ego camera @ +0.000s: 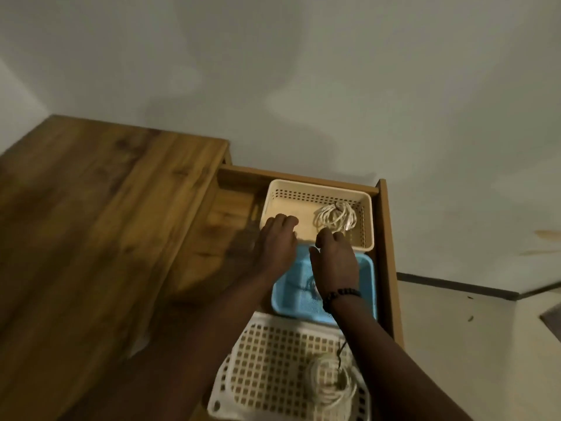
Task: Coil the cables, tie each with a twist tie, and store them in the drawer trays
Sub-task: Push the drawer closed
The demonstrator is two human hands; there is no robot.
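Both hands reach into the open drawer (387, 238) at centre frame: the left hand (274, 244) rests with loosely curled fingers over the near rim of the beige tray (315, 189) and holds nothing visible, while the right hand (334, 262), wearing a beaded bracelet (340, 294), hovers with curled fingers just below a coiled cable (335, 217); whether its fingertips touch that coil cannot be told. Largest in view, the wooden desktop (106, 238) fills the left of the frame and carries no cable in the visible part. Three trays sit in line in the drawer. The white lattice tray (267, 360), lower centre, holds a second coiled cable (329, 387) with a dark tie end (341, 350) rising from it. The blue tray (291, 302), between the other two, is largely covered by the right wrist; its contents cannot be confirmed. Judged from this layout, at least two cables are coiled and stored, and the task appears close to completion.
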